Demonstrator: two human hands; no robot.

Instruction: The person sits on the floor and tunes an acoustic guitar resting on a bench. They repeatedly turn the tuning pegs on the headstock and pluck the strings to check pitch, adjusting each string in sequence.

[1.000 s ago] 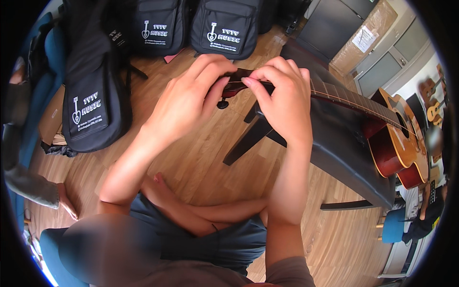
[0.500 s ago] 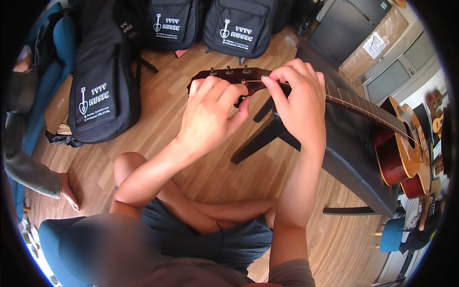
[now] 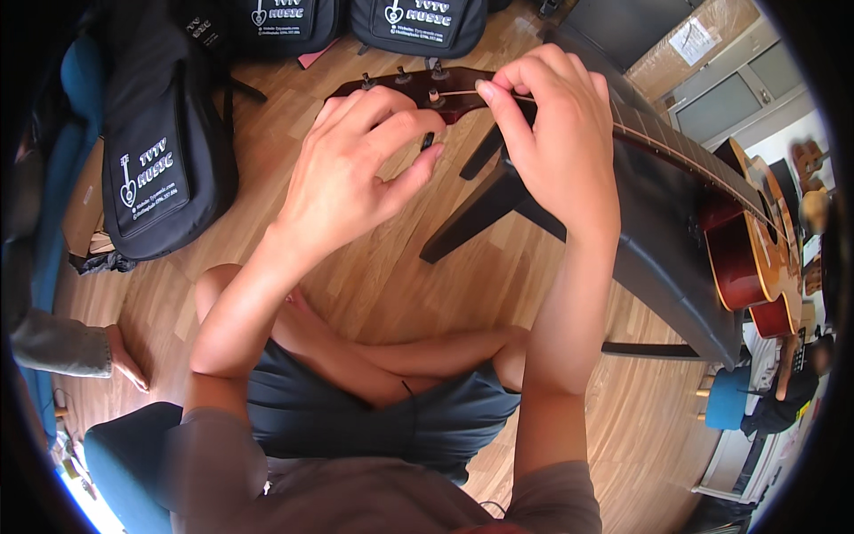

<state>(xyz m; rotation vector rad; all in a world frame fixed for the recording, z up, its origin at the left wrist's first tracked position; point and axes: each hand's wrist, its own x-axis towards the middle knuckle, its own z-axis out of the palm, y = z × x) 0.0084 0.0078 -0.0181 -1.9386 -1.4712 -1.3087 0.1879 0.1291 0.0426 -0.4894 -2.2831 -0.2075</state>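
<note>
An acoustic guitar (image 3: 756,240) with a red-brown body lies across a dark padded bench (image 3: 658,267), its dark red headstock (image 3: 405,89) pointing left. My left hand (image 3: 351,173) pinches a black tuning peg (image 3: 428,141) on the near side of the headstock between thumb and forefinger. My right hand (image 3: 556,133) rests over the neck by the nut and pinches a thin guitar string (image 3: 463,92) running to a tuning post. I sit cross-legged on the wooden floor in dark shorts.
Several black guitar bags (image 3: 156,160) lean along the back and left. Another person's sleeve and hand (image 3: 76,351) show at the left. A cardboard box (image 3: 689,44) and grey cabinets stand at back right, more guitars (image 3: 805,160) hang on the right wall, and a blue stool (image 3: 725,400) stands at right.
My left hand came off the top of the headstock and dropped to the near side, now gripping a peg. The headstock's tuning posts are uncovered. My right hand stays pinching the string.
</note>
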